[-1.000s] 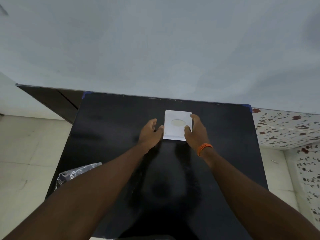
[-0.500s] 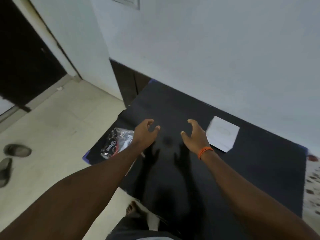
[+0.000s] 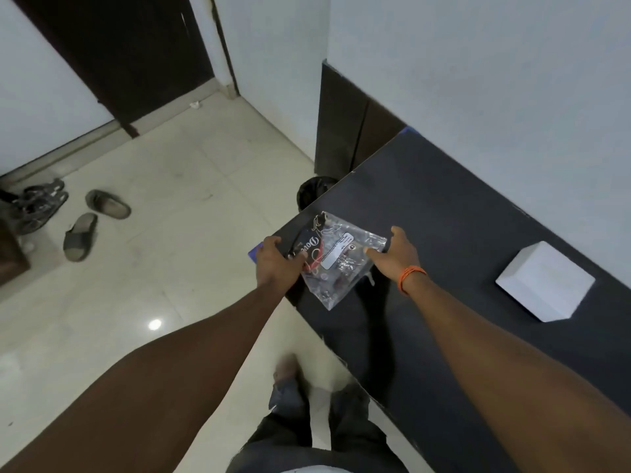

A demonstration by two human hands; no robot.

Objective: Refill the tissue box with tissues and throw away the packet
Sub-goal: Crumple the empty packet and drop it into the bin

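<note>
A crumpled clear plastic packet (image 3: 336,259) with black and red print lies at the left end of the black table (image 3: 461,213). My left hand (image 3: 278,262) grips its left edge, thumb on top. My right hand (image 3: 396,254), with an orange band at the wrist, holds the packet's right corner between fingers and thumb. The white tissue box (image 3: 544,281) sits on the table to the right, near the wall, apart from both hands.
A black bin (image 3: 312,192) stands on the floor just beyond the table's left edge, partly hidden by it. Sandals (image 3: 90,221) and other shoes lie on the pale tiled floor at left. A dark door is behind them. My feet show below.
Both hands left the tissue box and swung left to the packet, then closed on it. The view turned left, bringing the floor and the bin into sight.
</note>
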